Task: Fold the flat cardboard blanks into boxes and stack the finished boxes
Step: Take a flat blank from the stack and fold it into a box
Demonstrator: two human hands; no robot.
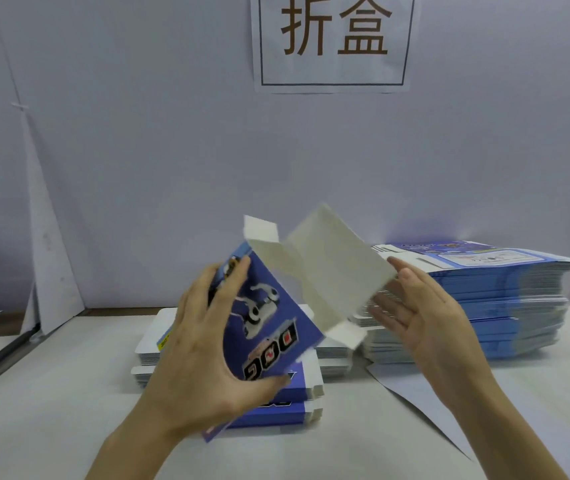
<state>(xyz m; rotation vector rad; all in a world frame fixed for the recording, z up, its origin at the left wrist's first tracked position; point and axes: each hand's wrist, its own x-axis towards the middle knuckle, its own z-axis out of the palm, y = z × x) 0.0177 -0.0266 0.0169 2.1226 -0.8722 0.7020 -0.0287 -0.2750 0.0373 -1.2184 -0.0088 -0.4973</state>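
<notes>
The half-formed box (pixel 271 318) is held in the air above the table (pixel 51 420), near frame centre, tilted with its blue printed face toward the camera and the printing upside down. The left hand (pixel 204 344) grips this box from the 9 o'clock side: its fingers (pixel 240 268) are curled over the upper edge and the thumb presses the lower edge at 6 o'clock. The large white flap (pixel 339 268) stands open at 1 o'clock of the printed face, with smaller white tabs at its ends. The right hand (pixel 422 317) is at 3 o'clock of the box, palm turned toward it, fingers (pixel 402 271) straight and slightly spread, their tips touching the outer edge of the white flap. A tall stack of flat blanks (pixel 505 299) rests on the table at 3 o'clock, well behind the right hand. Directly below the held box lies a low blue stack (pixel 294 401); whether it consists of finished boxes cannot be determined. A white-faced pile (pixel 153 341) lies at 9 o'clock. A paper sign (pixel 334 43) hangs on the wall at 12 o'clock.
</notes>
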